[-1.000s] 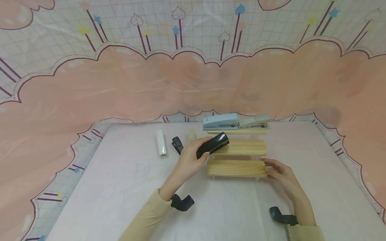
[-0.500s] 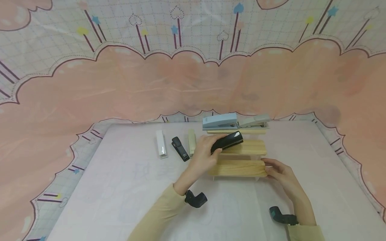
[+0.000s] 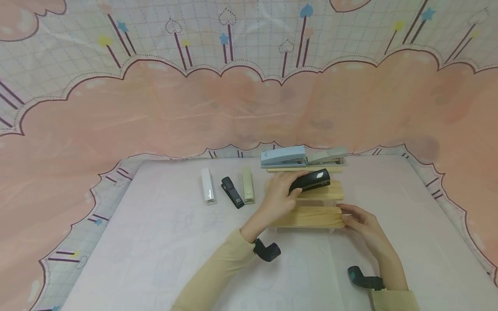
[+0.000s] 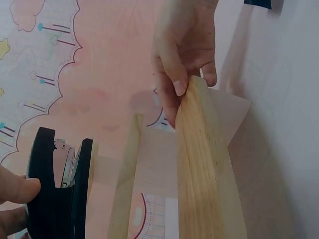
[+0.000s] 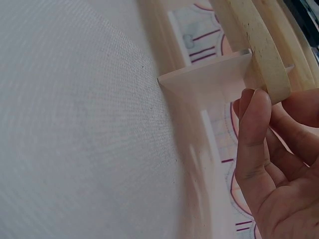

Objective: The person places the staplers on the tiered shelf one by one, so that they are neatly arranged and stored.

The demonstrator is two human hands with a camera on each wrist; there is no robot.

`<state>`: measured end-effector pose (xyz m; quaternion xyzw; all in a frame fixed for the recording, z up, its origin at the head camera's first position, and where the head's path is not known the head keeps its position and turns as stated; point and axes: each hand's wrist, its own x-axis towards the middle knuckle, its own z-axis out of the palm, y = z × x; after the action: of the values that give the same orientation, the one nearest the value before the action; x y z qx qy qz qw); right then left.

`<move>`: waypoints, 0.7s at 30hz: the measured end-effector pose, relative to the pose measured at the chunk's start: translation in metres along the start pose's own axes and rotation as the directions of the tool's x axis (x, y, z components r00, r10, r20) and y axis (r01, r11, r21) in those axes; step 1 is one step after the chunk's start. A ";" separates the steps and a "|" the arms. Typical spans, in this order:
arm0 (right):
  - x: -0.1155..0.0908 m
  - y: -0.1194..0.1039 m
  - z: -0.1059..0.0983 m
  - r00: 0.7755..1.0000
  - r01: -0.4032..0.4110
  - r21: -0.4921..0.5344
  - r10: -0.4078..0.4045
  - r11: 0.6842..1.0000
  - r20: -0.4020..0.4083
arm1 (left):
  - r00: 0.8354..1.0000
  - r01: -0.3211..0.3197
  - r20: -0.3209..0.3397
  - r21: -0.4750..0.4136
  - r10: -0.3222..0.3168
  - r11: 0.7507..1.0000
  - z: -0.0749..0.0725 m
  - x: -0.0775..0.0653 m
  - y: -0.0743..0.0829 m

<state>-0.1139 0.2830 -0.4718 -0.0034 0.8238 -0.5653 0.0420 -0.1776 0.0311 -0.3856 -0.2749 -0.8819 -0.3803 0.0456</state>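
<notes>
A black stapler (image 3: 311, 180) is gripped by my left hand (image 3: 278, 194), over the middle step of a tiered wooden rack (image 3: 311, 217). In the left wrist view the stapler (image 4: 57, 189) appears side-on, its metal staple channel showing, with the rack's boards (image 4: 199, 164) to its right. My right hand (image 3: 363, 224) pinches the right end of the lowest board between thumb and fingers. The right wrist view shows that board end (image 5: 276, 87) in the fingers, above a clear plastic support (image 5: 209, 74).
A blue stapler (image 3: 283, 156) and a pale grey-green stapler (image 3: 327, 156) stand on the top step. Left of the rack, a white stapler (image 3: 208, 186), a small black stapler (image 3: 232, 192) and a pale green stapler (image 3: 248, 185) lie on the white table (image 3: 155, 242).
My left hand has carried the black stapler rightward, from the rack's left end to over its middle step. The right hand has stayed at the lowest board.
</notes>
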 end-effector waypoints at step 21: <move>0.001 -0.005 -0.001 1.000 0.007 0.023 -0.007 1.000 0.008 | 0.996 -0.027 0.086 0.092 0.019 0.995 0.020 0.021 0.010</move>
<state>-0.1151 0.2818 -0.4673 -0.0083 0.8171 -0.5748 0.0435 -0.1876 0.0601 -0.3866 -0.2986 -0.8965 -0.3262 0.0254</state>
